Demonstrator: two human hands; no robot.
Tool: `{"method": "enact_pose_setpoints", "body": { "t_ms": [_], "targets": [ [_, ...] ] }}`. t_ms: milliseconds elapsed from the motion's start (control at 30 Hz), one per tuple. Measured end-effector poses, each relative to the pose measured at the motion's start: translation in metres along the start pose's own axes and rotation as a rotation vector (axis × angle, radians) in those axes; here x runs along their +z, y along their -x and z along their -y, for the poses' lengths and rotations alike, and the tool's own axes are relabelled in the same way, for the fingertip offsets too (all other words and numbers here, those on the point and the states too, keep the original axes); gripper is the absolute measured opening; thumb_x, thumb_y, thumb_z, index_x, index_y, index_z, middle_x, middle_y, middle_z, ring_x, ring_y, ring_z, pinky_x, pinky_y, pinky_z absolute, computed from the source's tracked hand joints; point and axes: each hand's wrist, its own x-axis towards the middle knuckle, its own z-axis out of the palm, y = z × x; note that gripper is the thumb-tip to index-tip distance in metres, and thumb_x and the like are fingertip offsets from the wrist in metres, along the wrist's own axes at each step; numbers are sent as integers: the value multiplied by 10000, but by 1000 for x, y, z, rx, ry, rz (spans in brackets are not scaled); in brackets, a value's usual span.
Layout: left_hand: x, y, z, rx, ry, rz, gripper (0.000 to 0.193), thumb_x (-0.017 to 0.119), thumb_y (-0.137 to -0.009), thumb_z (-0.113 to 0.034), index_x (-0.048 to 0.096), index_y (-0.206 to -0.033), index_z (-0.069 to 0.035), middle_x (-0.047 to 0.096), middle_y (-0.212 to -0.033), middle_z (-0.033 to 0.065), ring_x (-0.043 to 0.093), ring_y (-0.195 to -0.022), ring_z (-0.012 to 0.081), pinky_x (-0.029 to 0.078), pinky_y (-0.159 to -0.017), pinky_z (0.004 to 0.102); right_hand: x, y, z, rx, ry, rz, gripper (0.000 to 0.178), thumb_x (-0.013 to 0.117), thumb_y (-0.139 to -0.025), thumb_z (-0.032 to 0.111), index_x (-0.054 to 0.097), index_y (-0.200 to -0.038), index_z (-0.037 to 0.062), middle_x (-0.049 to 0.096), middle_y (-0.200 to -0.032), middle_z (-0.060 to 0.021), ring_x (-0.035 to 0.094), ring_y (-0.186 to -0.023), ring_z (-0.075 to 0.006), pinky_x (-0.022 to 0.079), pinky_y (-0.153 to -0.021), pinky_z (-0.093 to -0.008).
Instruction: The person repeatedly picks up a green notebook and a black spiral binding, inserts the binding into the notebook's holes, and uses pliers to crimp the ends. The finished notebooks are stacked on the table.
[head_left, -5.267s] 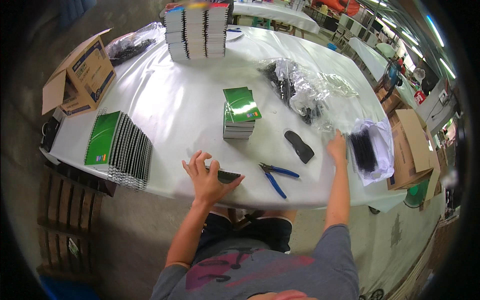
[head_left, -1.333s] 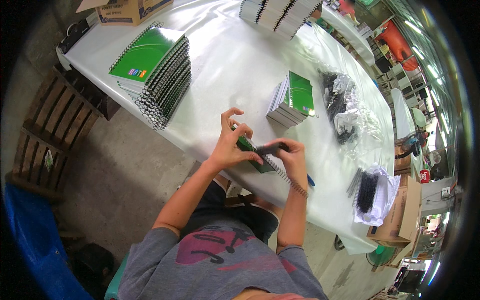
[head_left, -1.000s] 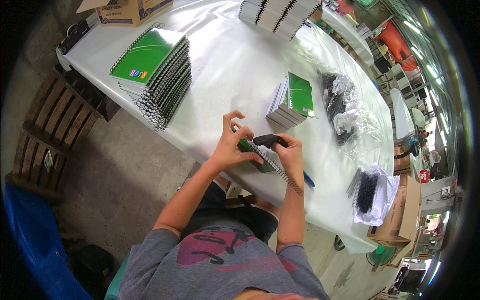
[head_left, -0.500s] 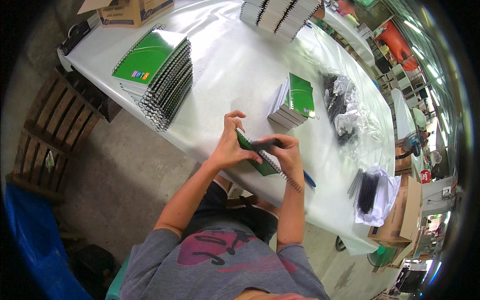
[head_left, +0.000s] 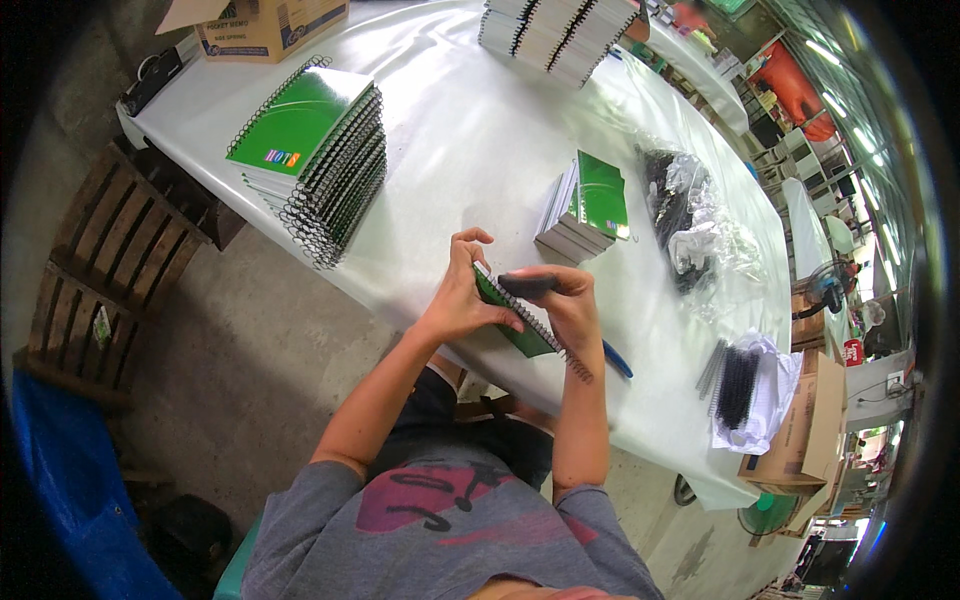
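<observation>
My left hand [head_left: 463,303] grips a small green notebook [head_left: 528,340] on edge above the table's front, thumb on its cover. Along the notebook's upper right edge runs a dark spiral wire [head_left: 578,367], its loose end sticking out past the lower corner beside my right wrist. In my right hand [head_left: 573,308] is a dark oblong block [head_left: 527,286], pinched and held by the spiral edge. I cannot tell what kind of tool the block is. A blue-handled tool [head_left: 617,360] lies on the table just right of my right wrist.
The white-covered table [head_left: 450,150] bears a tall stack of spiral-bound green notebooks [head_left: 300,120] at left and a smaller green stack [head_left: 600,200] ahead. Bound stacks [head_left: 555,35] stand at the far side. Plastic-wrapped spirals [head_left: 680,215], more spirals [head_left: 738,390] and a carton [head_left: 800,420] are at right.
The dark block has tilted and lifted slightly off the spiral edge, with my right hand shifting a little. My left hand keeps its hold on the notebook.
</observation>
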Motion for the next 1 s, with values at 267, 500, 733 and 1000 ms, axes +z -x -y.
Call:
{"method": "enact_pose_setpoints", "body": {
  "t_ms": [267,500,733,1000],
  "targets": [
    [1,1,6,-20,4,28,936,941,-359,-317,286,-980,-71,324,-1136,130,338,-1142,229,348,-946,337,1,-2,-6,12,182,-64,250,602,-729,-42,683,-965,-29,672,-812,-31,583,-740,-70,475,-681,-222],
    [3,1,1,-21,-25,35,923,937,-362,-327,282,-960,-75,316,-1085,115,339,-1072,223,334,-945,324,1,2,-7,50,383,-125,266,619,-717,29,679,-974,-13,685,-777,-81,605,-714,-96,477,-675,-243],
    [-3,7,8,50,83,-48,464,762,-739,-209,429,-1009,-31,453,-848,55,434,-789,157,397,-772,278,-59,49,0,-73,748,-600,294,594,-715,19,675,-997,3,688,-855,-143,641,-756,-175,483,-713,-278],
    [-5,13,-9,-293,414,-146,115,715,-770,-16,630,-847,-25,593,-741,-16,537,-685,66,441,-635,201,-124,130,-21,35,1344,-776,592,596,-808,147,398,-1364,108,406,-1358,-184,409,-1230,-348,325,-1003,-418]
  ]
}}
